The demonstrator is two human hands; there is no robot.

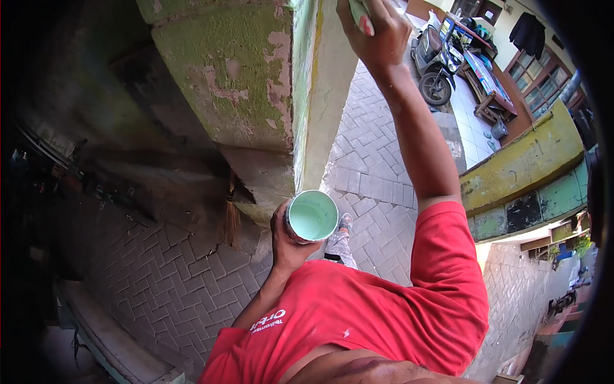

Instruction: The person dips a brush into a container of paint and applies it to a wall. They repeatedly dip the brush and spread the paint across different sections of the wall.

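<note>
My left hand (286, 246) is wrapped round the side of an open can of pale green paint (311, 216), held upright in front of my shirt. The paint's surface shows inside the rim. High up at the top edge of the view, my right hand (382, 35) is closed on a pale green, paint-smeared paintbrush (359, 11). Only part of its handle shows, and its far end is out of view. The hand is beside the upper part of a wall corner (323, 102), whose narrow face is pale. The wall's wider face (224, 77) has peeling green paint with pinkish patches.
A straw broom (231, 217) leans at the wall's foot. My foot (345, 223) stands on grey paving bricks (377, 153). At the upper right are a parked motorbike (437, 64), a bench (486, 86) and a low yellow-green wall (524, 166). A ledge (115, 333) lies lower left.
</note>
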